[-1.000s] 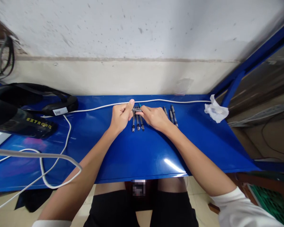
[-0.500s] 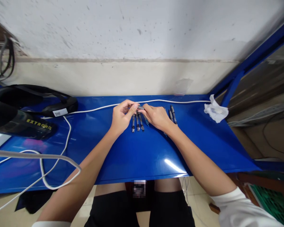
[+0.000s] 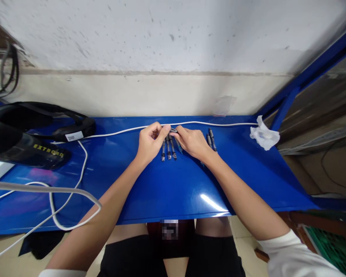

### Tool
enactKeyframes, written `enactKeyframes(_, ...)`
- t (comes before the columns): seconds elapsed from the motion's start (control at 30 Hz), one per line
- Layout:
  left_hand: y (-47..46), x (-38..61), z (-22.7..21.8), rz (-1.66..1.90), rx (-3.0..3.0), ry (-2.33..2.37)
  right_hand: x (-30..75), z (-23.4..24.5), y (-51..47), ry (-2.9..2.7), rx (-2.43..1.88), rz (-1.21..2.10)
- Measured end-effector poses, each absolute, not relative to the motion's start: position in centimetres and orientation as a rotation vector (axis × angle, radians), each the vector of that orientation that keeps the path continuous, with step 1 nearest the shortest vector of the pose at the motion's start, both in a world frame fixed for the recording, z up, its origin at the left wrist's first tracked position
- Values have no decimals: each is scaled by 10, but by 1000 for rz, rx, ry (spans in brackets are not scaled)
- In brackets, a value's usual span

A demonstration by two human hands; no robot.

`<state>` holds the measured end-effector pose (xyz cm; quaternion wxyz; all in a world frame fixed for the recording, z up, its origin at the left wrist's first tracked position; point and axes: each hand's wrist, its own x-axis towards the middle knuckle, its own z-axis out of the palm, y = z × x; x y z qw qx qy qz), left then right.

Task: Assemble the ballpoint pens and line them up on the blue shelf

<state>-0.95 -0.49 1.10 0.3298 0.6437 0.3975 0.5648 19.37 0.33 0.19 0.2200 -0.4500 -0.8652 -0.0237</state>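
Observation:
Between my two hands a dark grey pen [image 3: 173,130] is held level, just above the blue table [image 3: 164,188]. My left hand [image 3: 150,140] pinches its left end with thumb and fingers. At the other end, my right hand [image 3: 193,141] has its fingers closed on the pen. Directly below, several pens [image 3: 169,148] with clear tips lie side by side, their upper ends partly covered by my hands. A teal-tipped pen [image 3: 179,147] rests beside them. More dark pens [image 3: 212,139] lie to the right of my right hand, partly hidden by my wrist.
A black headset [image 3: 46,142] stands on the left. A white cable [image 3: 115,133] runs along the back, and its loops [image 3: 85,192] cross near my left forearm. Crumpled white paper [image 3: 264,134] lies at the right, by a blue metal frame [image 3: 288,98]. A wall rises behind.
Both hands keep their hold on the pen, which has turned slightly between the fingers. The whole view has shifted a little.

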Motion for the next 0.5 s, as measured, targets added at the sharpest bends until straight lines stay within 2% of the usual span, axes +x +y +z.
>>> enactKeyframes(0.13,-4,-8,11,1457,1659,890,194,3,3,-2408,-1258,-66)
enactKeyframes(0.33,-1,-6,11,1525,1614,988,191,3,1,-2471,-1210,-30)
enactKeyframes(0.5,-2,-9,13,1489,1619,887,191,1,1,-2437,-1193,-7)
